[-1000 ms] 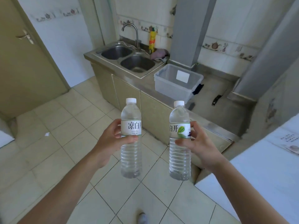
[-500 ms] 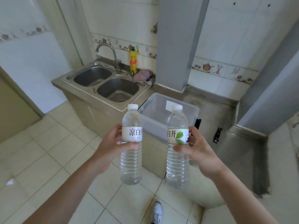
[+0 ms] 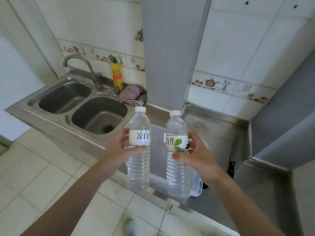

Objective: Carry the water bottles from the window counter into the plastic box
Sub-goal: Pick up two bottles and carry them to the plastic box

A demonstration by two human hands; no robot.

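I hold two clear water bottles upright, each with a white cap and a white label. My left hand point(image 3: 119, 150) grips the left bottle point(image 3: 139, 147) around its label. My right hand point(image 3: 197, 155) grips the right bottle point(image 3: 177, 154), whose label shows a green leaf. Both bottles hang over the clear plastic box point(image 3: 157, 167), which stands on the steel counter right behind them. The bottles and my hands hide most of the box; only its floor between the bottles and a corner at the lower right show.
A double steel sink point(image 3: 85, 108) with a curved tap point(image 3: 80, 65) lies to the left. A yellow bottle point(image 3: 117, 74) and a pink cloth point(image 3: 130, 92) sit behind it. A grey pillar point(image 3: 170, 48) rises behind the box. A black object point(image 3: 231, 168) lies on the counter point(image 3: 221, 133) at right.
I have stepped closer to the counter. The box, earlier beyond the bottles, now lies directly behind and under them. Both hands keep their grip.
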